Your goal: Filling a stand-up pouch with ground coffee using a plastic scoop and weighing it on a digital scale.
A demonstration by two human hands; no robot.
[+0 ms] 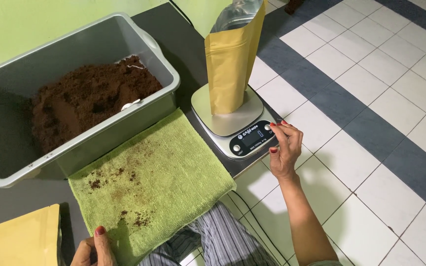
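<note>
Left hand [93, 251] rests flat-fingered on a stained green cloth [149, 182]; right hand [284, 148], fingers curled narrow, presses a kitchen scale [235, 123] button beneath an upright pouch [232, 64], grey tub [75, 93] of brown powder [85, 98] alongside.

silver kitchen scale [232, 125], gold pouch [230, 64] upright atop

pouch: standing on the kitchen scale [232, 123]
tub [6, 143]: left of scale, ground coffee inside
cloth [149, 182]: left-front of scale, before tub
right hand [284, 148]: fingertip on scale's right button
</note>
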